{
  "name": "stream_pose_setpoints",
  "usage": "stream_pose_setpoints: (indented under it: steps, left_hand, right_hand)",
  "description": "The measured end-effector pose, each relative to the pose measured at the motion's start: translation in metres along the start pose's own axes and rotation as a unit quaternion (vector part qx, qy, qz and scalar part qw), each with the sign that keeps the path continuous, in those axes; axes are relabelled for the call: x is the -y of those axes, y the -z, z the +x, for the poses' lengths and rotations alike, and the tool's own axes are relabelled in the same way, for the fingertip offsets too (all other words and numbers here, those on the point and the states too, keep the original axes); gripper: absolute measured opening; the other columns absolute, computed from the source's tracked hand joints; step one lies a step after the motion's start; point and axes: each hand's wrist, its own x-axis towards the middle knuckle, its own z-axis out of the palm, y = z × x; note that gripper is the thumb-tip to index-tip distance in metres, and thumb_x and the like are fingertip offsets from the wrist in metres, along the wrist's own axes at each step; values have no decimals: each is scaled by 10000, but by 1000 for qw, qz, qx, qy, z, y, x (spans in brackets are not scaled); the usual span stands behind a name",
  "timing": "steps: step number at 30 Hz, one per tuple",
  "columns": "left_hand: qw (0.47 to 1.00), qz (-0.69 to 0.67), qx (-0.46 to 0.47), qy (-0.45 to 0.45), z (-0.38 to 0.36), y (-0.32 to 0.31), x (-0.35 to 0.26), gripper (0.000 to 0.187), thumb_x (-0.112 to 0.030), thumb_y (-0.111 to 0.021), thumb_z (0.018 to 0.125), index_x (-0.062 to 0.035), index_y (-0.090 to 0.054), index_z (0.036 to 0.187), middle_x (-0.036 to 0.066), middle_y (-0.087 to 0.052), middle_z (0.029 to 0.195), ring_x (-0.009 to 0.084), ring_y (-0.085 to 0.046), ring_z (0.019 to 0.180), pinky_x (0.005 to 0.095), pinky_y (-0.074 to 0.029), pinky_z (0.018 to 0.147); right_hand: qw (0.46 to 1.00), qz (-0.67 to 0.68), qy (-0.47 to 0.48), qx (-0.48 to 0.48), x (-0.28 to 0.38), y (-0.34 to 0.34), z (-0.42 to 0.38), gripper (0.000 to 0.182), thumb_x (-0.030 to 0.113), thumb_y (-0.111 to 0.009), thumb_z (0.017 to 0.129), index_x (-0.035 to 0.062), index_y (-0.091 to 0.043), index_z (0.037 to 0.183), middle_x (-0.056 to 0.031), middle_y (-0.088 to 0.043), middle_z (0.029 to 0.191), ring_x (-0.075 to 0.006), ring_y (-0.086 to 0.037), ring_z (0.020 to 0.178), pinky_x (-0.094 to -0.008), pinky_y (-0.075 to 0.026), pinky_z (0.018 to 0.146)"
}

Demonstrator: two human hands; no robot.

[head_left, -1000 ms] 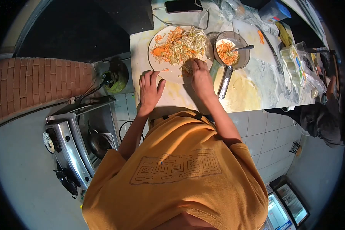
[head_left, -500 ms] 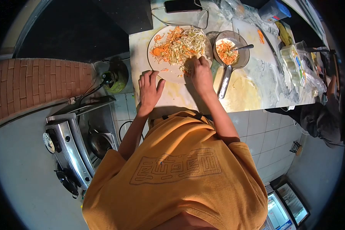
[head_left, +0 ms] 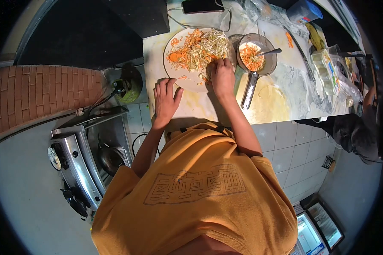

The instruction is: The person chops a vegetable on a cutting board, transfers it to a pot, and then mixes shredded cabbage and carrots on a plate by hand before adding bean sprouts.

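Note:
A large pale plate (head_left: 190, 83) on the counter carries shredded carrot (head_left: 194, 39), bean sprouts (head_left: 217, 41) and other chopped vegetables (head_left: 194, 63). My right hand (head_left: 223, 80) is over the plate's lower right part, its fingers bent down into the vegetables; what they pinch is hidden. My left hand (head_left: 167, 100) lies with fingers spread at the plate's lower left rim, holding nothing. Right of the plate stands a clear-walled pan with a handle (head_left: 250, 91), holding a white mixture with carrot shreds (head_left: 252, 59) and a spoon (head_left: 271, 52).
A phone (head_left: 202, 6) with a cable lies at the counter's back. To the right are a knife (head_left: 306, 66), a cutting board (head_left: 278, 36), an egg carton (head_left: 325, 70) and plastic bags. A stove (head_left: 78, 159) stands at left; another person (head_left: 356, 131) is at far right.
My right hand has shifted slightly up and left, its fingers still in the vegetables. My left hand stays where it was.

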Motion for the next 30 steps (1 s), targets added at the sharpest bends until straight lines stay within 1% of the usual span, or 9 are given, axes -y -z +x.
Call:
stream_pose_setpoints:
  steps: [8,10,11,14,16,19,24,28,30]
  left_hand:
    - [1000,8,-2,-1,0,0,1,450,-296,-686,945,-65,-573,1313,153,-539,1255,349,-513,1165,477,-403,982]
    - [1000,4,-1,-4,0,0,1,447,-248,-689,947,-45,-550,1320,179,-522,1240,369,-509,1163,480,-393,1005]
    - [1000,3,-1,-6,0,-2,1,447,-248,-689,947,-45,-550,1320,179,-522,1240,369,-509,1163,480,-393,1005]
    - [1000,7,-11,-4,0,-1,2,454,-296,-688,943,-63,-573,1315,154,-540,1255,351,-511,1168,479,-402,981]
    - [1000,12,-5,0,-1,0,1,458,-297,-693,941,-64,-572,1317,154,-539,1251,350,-511,1168,478,-404,977]
    - [1000,7,-9,-3,-1,-2,2,458,-296,-696,939,-66,-572,1316,153,-539,1250,347,-512,1168,478,-405,973]
    - [1000,9,-7,-4,0,-2,2,453,-296,-696,939,-68,-575,1311,151,-539,1251,346,-515,1163,477,-406,971]
    - [1000,10,-10,-6,0,-1,2,452,-296,-694,942,-68,-573,1314,152,-540,1249,348,-518,1157,476,-406,971]
    - [1000,11,-11,-8,0,-1,2,452,-296,-693,944,-68,-573,1315,152,-541,1250,348,-518,1158,476,-405,971]
  right_hand:
    - [998,40,24,42,27,29,-9,140,63,-649,914,-25,-662,1022,-206,-648,1050,-400,-658,973,-476,-548,853]
    - [957,259,85,99,32,13,-12,185,32,-637,907,-24,-694,1074,-215,-658,1024,-406,-654,970,-468,-537,851]
    - [947,285,88,122,36,11,-16,256,-36,-597,880,-16,-712,1108,-223,-663,995,-412,-651,961,-459,-526,865]
    - [955,267,83,97,31,14,-18,317,-94,-579,820,-17,-705,1100,-226,-657,1024,-417,-645,971,-455,-522,886]
    - [972,204,88,77,16,22,-23,417,-131,-592,750,-19,-671,1144,-233,-637,1106,-435,-611,1058,-472,-502,944]
    - [986,133,61,86,-1,34,-28,482,-142,-587,749,-42,-633,1219,-246,-629,1189,-439,-586,1151,-473,-487,1016]
    - [985,105,111,81,-9,31,-30,526,-112,-625,781,-74,-583,1304,-259,-573,1362,-429,-532,1286,-457,-453,1114]
    - [987,84,125,50,-3,20,-25,489,-101,-624,796,-75,-587,1283,-262,-575,1348,-436,-546,1262,-455,-466,1091]
    - [983,115,101,101,-2,19,-26,456,-107,-609,802,-70,-597,1256,-261,-577,1343,-438,-558,1244,-449,-476,1074]
